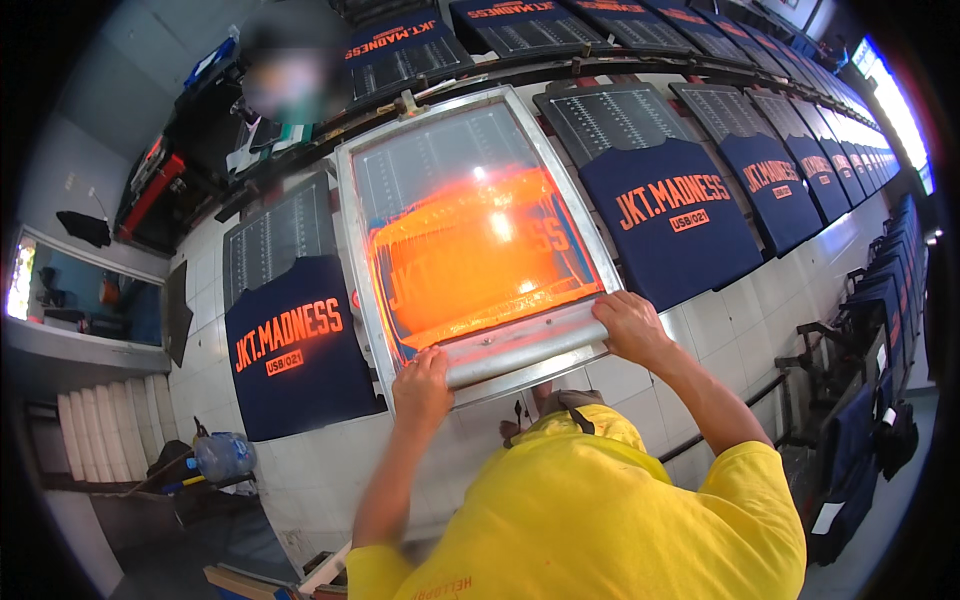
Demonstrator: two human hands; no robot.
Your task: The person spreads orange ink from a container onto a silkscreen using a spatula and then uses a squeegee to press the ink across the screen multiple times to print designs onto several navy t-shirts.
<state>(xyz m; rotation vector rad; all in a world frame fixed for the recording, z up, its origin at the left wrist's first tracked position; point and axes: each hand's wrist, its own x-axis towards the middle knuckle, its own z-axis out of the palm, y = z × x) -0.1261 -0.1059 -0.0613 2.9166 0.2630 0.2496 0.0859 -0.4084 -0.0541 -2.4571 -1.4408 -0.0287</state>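
In front of me lies a screen-printing frame (562, 172) with a metal rim, set over a board with a dark garment under its mesh. Bright orange ink (450, 275) coats much of the mesh, thickest in the middle. Across the frame's near end lies a wide squeegee (525, 347) with a pale metal holder. My left hand (423, 388) is closed round its left end, and my right hand (630, 325) grips its right end. Beside the frame, printed navy shirts lie on boards: one shirt (290, 385) at the left, another shirt (670, 265) at the right.
More boards with printed navy shirts (765, 220) run off to the right, and a second row (525, 35) stands beyond a dark rail (590, 68). A large water bottle (222, 456) lies at the lower left. Navy shirts (880, 300) hang at the far right.
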